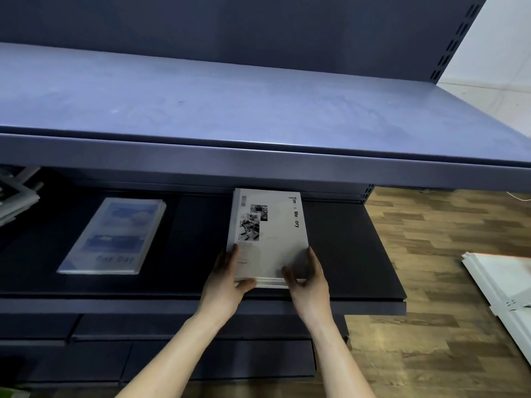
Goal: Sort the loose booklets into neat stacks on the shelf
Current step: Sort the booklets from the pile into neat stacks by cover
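White booklets [268,239] lie in a stack on the dark shelf [353,254]. The left hand [227,285] and right hand [309,282] hold its near corners, fingers curled around the edges. A blue stack [115,237] lies well apart, to the left.

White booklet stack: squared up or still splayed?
Nearly squared: white booklet stack lies flat, near edges slightly stepped, left hand and right hand gripping its near corners.

Shop-like room, dark blue-grey metal display shelving [258,156] with slotted uprights [454,44], stacked printed booklets [267,237] laid out, brown wood-plank floor [431,239]
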Tool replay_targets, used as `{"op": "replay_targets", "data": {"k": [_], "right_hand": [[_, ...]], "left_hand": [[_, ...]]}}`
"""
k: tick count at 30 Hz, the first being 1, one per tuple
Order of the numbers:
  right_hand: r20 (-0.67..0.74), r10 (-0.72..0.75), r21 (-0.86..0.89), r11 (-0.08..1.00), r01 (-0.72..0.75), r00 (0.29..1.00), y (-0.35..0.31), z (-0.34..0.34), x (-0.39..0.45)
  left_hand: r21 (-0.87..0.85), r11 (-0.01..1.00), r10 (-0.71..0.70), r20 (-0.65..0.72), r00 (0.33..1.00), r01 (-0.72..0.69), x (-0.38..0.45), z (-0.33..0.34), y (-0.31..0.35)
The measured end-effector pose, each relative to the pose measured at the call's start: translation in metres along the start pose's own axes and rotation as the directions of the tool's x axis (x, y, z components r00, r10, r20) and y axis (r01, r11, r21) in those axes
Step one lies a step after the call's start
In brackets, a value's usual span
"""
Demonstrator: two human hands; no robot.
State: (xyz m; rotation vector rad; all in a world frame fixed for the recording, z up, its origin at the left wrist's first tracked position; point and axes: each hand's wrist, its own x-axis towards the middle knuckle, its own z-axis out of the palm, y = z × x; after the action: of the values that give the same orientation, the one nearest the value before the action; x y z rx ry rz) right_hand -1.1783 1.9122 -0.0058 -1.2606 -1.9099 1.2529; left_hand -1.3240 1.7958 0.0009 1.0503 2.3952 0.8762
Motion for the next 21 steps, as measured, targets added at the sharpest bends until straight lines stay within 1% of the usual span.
{"op": "replay_targets", "data": {"k": [2, 4, 6, 8, 9, 11, 14, 17, 21], "right_hand": [[-0.012, -0.020, -0.032, 0.999, 0.019, 1.000, -0.001, 0.002, 0.000], [-0.057, -0.049, -0.098, 0.994, 0.043, 0.997, -0.001, 0.004, -0.005], [-0.112, -0.131, -0.183, 0.977, 0.109, 0.985, -0.001, 0.007, -0.013], [-0.127, -0.224, -0.286, 0.941, 0.181, 0.966, -0.001, 0.007, -0.021], [-0.110, -0.254, -0.331, 0.921, 0.206, 0.961, -0.002, 0.007, -0.025], [-0.028, -0.282, -0.376, 0.892, 0.252, 0.959, -0.006, 0.007, -0.032], [0.108, -0.312, -0.385, 0.862, 0.329, 0.944, -0.015, 0.009, -0.043], [0.220, -0.341, -0.370, 0.837, 0.402, 0.914, -0.024, 0.014, -0.058], [0.327, -0.347, -0.380, 0.803, 0.459, 0.879, -0.039, 0.023, -0.085]], "left_hand": [[-0.019, 1.000, -0.004, 0.017, 1.000, 0.004, -0.002, -0.003, 0.002], [-0.033, 0.999, -0.015, 0.025, 1.000, 0.015, -0.005, -0.008, 0.004], [-0.025, 1.000, -0.015, 0.009, 1.000, 0.015, -0.010, -0.013, 0.005], [-0.002, 1.000, -0.016, -0.022, 1.000, 0.016, -0.018, -0.019, 0.005], [0.012, 1.000, -0.021, -0.042, 0.999, 0.021, -0.023, -0.021, 0.005], [0.050, 0.998, -0.044, -0.099, 0.994, 0.049, -0.036, -0.027, 0.006], [0.131, 0.988, -0.055, -0.204, 0.977, 0.083, -0.060, -0.035, 0.006], [0.211, 0.974, -0.017, -0.292, 0.956, 0.082, -0.084, -0.043, 0.000], [0.252, 0.958, -0.038, -0.352, 0.935, 0.133, -0.111, -0.052, -0.014]]}}
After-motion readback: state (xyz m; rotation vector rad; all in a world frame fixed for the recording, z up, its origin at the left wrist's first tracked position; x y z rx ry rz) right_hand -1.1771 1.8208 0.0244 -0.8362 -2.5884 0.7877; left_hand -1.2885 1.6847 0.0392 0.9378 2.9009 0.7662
